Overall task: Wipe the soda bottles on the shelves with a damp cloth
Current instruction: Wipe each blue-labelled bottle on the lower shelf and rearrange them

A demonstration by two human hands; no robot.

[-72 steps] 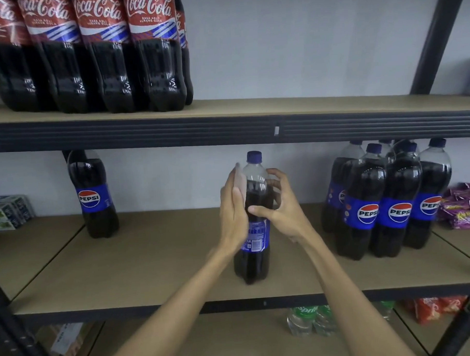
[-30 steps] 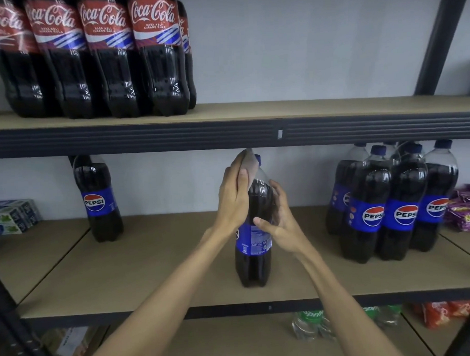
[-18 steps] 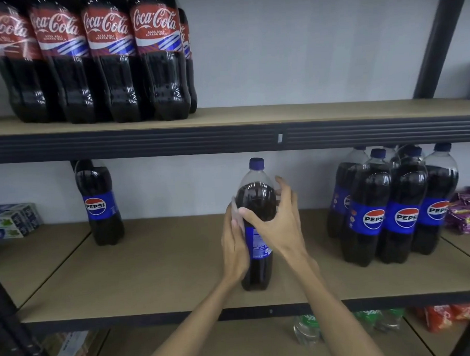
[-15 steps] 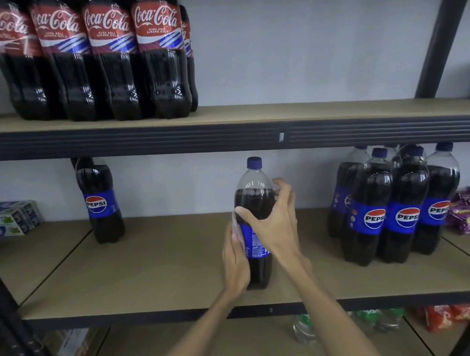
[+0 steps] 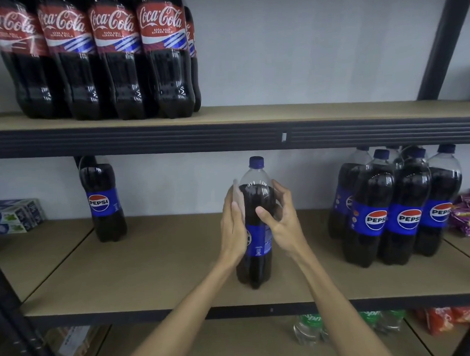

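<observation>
A Pepsi bottle point(image 5: 255, 268) with a blue cap and blue label stands upright near the front of the middle shelf point(image 5: 165, 275). My left hand point(image 5: 232, 229) holds a pale cloth point(image 5: 236, 191) against the bottle's left side, at the shoulder, and the cloth's top edge shows above my fingers. My right hand point(image 5: 284, 224) grips the bottle from the right, with the thumb across the dark front above the label. Much of the cloth is hidden behind my left hand.
Several more Pepsi bottles point(image 5: 391, 214) cluster at the right, and one point(image 5: 103, 205) stands at the back left. A row of Coca-Cola bottles point(image 5: 115, 62) fills the upper shelf point(image 5: 306, 112). Toothpaste boxes point(image 5: 12, 215) lie far left, purple snack packs point(image 5: 469, 213) far right, green bottles point(image 5: 310, 328) below.
My left hand took the cloth up over the cap, slid down to the label, and is now back up at the shoulder. My right hand kept its grip, and the bottle stayed in place.
</observation>
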